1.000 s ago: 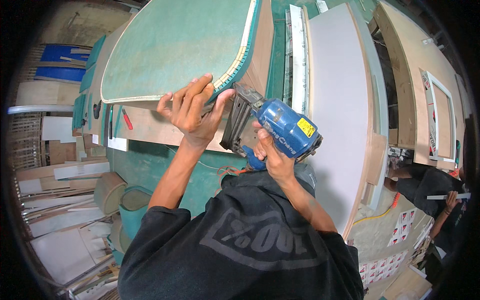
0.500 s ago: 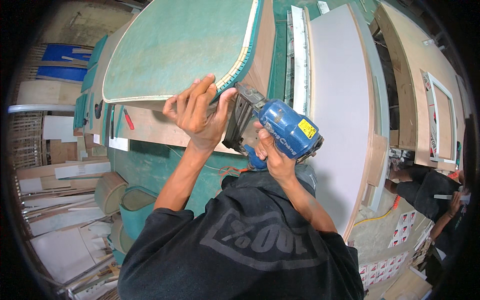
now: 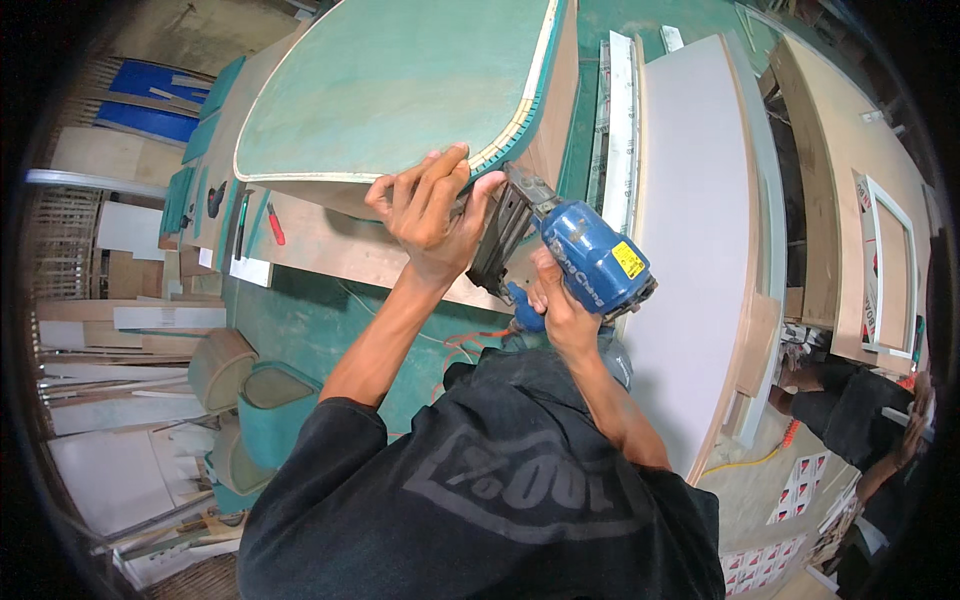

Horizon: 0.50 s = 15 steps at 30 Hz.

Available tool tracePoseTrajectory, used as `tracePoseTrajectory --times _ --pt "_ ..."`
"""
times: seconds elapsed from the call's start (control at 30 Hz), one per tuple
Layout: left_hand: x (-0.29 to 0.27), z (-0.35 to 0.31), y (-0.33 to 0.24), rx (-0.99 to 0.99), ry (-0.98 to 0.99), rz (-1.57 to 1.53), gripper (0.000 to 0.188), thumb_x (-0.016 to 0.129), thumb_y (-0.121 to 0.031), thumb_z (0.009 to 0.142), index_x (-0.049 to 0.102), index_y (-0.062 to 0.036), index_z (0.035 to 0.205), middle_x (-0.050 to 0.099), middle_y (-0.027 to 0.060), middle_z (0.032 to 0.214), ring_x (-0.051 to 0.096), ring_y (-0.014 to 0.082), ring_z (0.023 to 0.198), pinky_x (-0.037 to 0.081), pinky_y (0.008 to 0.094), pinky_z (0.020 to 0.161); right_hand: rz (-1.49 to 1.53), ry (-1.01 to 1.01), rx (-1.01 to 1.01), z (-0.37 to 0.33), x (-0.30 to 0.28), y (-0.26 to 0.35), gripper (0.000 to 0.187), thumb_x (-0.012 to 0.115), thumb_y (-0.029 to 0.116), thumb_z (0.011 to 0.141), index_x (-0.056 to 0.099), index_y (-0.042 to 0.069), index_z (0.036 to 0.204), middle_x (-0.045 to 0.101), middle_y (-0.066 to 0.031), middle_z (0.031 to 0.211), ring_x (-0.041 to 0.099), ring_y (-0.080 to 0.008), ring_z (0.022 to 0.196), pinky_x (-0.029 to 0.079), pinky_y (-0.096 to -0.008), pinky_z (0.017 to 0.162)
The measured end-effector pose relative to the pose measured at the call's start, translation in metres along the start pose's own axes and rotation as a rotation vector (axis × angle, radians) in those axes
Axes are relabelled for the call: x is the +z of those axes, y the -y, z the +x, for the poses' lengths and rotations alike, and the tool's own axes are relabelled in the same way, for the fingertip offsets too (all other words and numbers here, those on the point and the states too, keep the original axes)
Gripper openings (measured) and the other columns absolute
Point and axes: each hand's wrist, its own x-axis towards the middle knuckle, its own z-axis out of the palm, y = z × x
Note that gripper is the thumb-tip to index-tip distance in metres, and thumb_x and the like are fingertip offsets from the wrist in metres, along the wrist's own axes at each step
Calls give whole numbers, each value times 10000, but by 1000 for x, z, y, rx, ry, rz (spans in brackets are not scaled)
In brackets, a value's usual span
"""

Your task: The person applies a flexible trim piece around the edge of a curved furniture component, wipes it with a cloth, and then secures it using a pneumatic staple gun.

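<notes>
The right hand (image 3: 568, 315) gripped a blue metal nail gun (image 3: 598, 262), nose at the edge of a green-topped, round-cornered wooden piece (image 3: 400, 90). The left hand (image 3: 432, 222) clasped its corner.

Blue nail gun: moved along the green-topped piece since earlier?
No, not noticeably: the blue nail gun has its nose by the same part of the green-topped piece, at its curved corner; only the view shifted.
</notes>
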Motion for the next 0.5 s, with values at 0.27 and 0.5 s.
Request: tracePoseTrajectory --times 0.27,0.5 --pt "-7 5 -2 42 3 32 261 866 -257 754 728 -123 929 761 -14 1056 672 164 944 336 340 913 98 -22 -19 0 8 10 230 677 234 991 564 82 861 485 30 648 442 -72 534 396 -254 506" --pt "-15 1 21 133 44 -97 187 806 -183 824 743 -114 986 757 12 1047 686 163 987 390 355 889 205 -54 -15 -29 1 -4 318 650 215 1004 606 -12 1222 454 37 635 425 -62 524 415 -246 528"
